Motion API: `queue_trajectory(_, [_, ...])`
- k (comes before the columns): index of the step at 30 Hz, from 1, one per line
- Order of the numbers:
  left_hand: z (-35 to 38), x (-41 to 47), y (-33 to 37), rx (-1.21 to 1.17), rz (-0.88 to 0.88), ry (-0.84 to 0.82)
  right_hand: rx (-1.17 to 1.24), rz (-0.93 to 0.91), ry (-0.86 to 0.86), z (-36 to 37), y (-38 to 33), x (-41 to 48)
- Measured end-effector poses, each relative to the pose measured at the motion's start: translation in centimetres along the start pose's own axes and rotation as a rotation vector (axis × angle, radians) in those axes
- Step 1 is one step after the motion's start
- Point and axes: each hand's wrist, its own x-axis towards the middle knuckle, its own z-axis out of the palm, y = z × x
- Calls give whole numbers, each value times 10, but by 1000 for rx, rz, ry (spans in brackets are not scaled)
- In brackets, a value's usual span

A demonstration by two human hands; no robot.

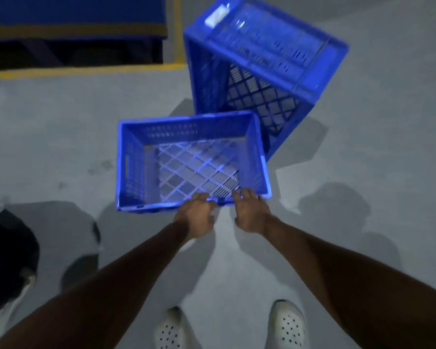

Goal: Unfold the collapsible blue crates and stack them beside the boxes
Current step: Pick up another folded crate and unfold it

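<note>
Head camera looks steeply down; close

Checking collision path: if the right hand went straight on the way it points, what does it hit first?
The near crate: the right hand holds its near rim. Beyond the rim, probably the crate's mesh floor or far wall; depth is unclear.

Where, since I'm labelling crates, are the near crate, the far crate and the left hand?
near crate [132, 170], head view, left wall
far crate [259, 102], head view, lattice base
left hand [195, 216], head view, back of hand
</note>
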Motion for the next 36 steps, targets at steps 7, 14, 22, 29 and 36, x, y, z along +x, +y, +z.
queue_trajectory(7, [62,43,-20,52,-39,9,-259,49,104,58,23,54])
queue_trajectory(14, [74,14,-24,137,-55,33,-299,1,127,83,23,27])
queue_trajectory(22, [-14,-12,5,177,-128,17,-102,47,-15,-9,2,-28])
queue_trajectory(29, [-126,-68,29,63,-44,-169,-83,-17,-122,-136,-19,-95])
queue_trajectory(36, [-219,-171,75,-70,-14,-266,-129,-73,-309,-238,-74,-202])
